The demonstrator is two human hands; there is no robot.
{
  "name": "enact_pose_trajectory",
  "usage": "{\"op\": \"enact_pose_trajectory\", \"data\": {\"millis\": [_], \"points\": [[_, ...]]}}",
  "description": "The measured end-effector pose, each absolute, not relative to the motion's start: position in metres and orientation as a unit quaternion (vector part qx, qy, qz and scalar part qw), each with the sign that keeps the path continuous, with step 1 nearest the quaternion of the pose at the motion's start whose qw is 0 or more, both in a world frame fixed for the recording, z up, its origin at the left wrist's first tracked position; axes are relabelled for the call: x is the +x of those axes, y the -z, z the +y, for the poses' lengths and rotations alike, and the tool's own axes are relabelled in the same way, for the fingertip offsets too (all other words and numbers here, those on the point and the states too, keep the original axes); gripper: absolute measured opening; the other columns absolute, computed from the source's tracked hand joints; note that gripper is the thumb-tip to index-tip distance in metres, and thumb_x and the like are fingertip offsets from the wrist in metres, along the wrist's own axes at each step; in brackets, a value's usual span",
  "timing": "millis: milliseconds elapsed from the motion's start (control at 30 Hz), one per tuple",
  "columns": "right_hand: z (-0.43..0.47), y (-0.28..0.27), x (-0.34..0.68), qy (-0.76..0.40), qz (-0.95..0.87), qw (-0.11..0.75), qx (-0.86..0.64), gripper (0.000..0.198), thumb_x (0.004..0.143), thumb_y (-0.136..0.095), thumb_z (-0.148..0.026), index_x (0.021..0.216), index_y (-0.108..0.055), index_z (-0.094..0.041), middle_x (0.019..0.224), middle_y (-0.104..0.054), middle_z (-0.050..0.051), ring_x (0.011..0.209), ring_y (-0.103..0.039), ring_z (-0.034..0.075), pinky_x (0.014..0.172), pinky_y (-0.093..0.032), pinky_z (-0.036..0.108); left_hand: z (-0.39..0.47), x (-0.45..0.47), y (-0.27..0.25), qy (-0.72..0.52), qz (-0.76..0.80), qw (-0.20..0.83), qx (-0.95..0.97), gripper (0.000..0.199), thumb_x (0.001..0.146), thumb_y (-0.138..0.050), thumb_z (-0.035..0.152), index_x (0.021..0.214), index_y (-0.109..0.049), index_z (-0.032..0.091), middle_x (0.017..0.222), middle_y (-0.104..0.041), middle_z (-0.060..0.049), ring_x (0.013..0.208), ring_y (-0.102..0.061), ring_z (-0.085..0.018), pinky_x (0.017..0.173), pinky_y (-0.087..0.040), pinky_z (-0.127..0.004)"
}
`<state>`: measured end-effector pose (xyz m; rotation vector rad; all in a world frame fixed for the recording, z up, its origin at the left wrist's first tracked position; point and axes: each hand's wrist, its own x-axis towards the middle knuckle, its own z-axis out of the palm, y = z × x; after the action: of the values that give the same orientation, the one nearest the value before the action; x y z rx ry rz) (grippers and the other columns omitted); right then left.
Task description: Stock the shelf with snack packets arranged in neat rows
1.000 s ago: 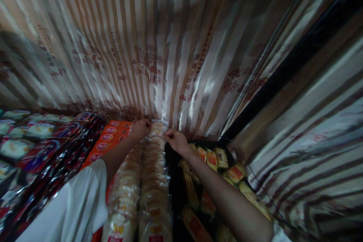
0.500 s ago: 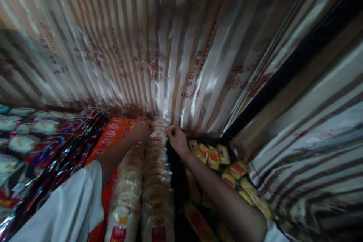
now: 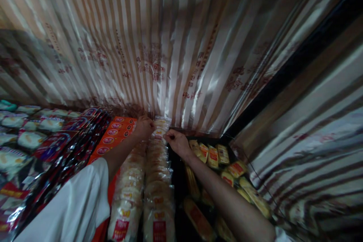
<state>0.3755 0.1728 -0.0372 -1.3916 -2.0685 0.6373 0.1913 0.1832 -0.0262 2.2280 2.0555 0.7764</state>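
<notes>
My left hand [image 3: 145, 127] is closed at the far end of two rows of clear-wrapped round flat pastries, its fingertips at the left edge of a wrapped pastry [image 3: 160, 132]. On the other side, the pinched fingers of my right hand [image 3: 178, 143] meet that packet's right edge. The right row of pastries [image 3: 158, 193] stands overlapped towards me, beside the left row [image 3: 127, 193]. Yellow marks and red labels show on the nearest packets. The picture is dim, and the fingertips' exact grip is small.
Orange boxes [image 3: 113, 133] and dark red shiny packets [image 3: 56, 147] lie to the left, with white packets [image 3: 31, 138] beyond. A black tray [image 3: 179, 181] of yellow wrapped breads [image 3: 213, 157] sits right. A striped plastic sheet [image 3: 170, 45] hangs behind, crossed by a dark post [image 3: 283, 72].
My right hand has come slightly lower and nearer along the packet's edge. The left hand stays at its side of the row. The view has shifted a little.
</notes>
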Motion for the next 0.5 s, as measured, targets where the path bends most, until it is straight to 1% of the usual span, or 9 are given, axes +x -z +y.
{"op": "enact_pose_trajectory", "data": {"millis": [133,233,267,333,400,500], "points": [[0.172,0.039,0.372,-0.203,-0.762,0.307,-0.532,0.017,0.083,-0.050,-0.031,0.073,-0.059,-0.022,0.074,-0.064,-0.001,0.069,-0.058,0.015,0.065,-0.040,0.023,0.179,0.192,0.021,-0.246,0.647,0.015,0.721,0.014,0.072,-0.056,0.021,0.067,-0.069,0.021,0.082,-0.070,-0.004,0.093,-0.058,-0.020,0.096,-0.039,-0.035],[0.173,0.037,0.369,-0.174,-0.762,0.314,-0.539,0.017,0.084,-0.047,-0.030,0.074,-0.058,-0.021,0.074,-0.064,0.001,0.068,-0.057,0.015,0.064,-0.039,0.023,0.174,0.189,0.021,-0.265,0.632,0.026,0.728,0.017,0.076,-0.055,0.028,0.068,-0.069,0.022,0.081,-0.070,-0.003,0.093,-0.058,-0.018,0.099,-0.036,-0.036],[0.173,0.037,0.367,-0.171,-0.762,0.317,-0.539,0.017,0.084,-0.047,-0.030,0.074,-0.057,-0.021,0.073,-0.063,0.001,0.068,-0.057,0.015,0.064,-0.039,0.023,0.172,0.188,0.021,-0.271,0.626,0.029,0.731,0.015,0.075,-0.058,0.031,0.070,-0.069,0.022,0.084,-0.070,-0.003,0.096,-0.058,-0.018,0.100,-0.035,-0.036],[0.173,0.038,0.365,-0.177,-0.761,0.323,-0.534,0.018,0.085,-0.046,-0.029,0.073,-0.056,-0.021,0.073,-0.062,0.001,0.069,-0.057,0.015,0.065,-0.039,0.023,0.169,0.186,0.023,-0.275,0.613,0.031,0.740,0.016,0.070,-0.065,0.036,0.077,-0.068,0.022,0.094,-0.069,-0.004,0.105,-0.054,-0.021,0.103,-0.033,-0.038],[0.171,0.037,0.365,-0.184,-0.755,0.330,-0.536,0.018,0.086,-0.045,-0.031,0.076,-0.056,-0.020,0.075,-0.062,0.002,0.072,-0.058,0.015,0.067,-0.040,0.023,0.166,0.186,0.023,-0.266,0.610,0.026,0.746,0.021,0.064,-0.071,0.036,0.079,-0.067,0.022,0.101,-0.067,-0.005,0.113,-0.049,-0.023,0.105,-0.030,-0.041],[0.160,0.032,0.370,-0.161,-0.743,0.338,-0.555,0.020,0.086,-0.047,-0.037,0.087,-0.056,-0.020,0.084,-0.062,0.003,0.077,-0.059,0.016,0.068,-0.041,0.024,0.165,0.189,0.023,-0.253,0.612,0.016,0.749,0.015,0.064,-0.071,0.031,0.073,-0.065,0.022,0.098,-0.066,-0.005,0.112,-0.049,-0.024,0.107,-0.028,-0.044]]}}
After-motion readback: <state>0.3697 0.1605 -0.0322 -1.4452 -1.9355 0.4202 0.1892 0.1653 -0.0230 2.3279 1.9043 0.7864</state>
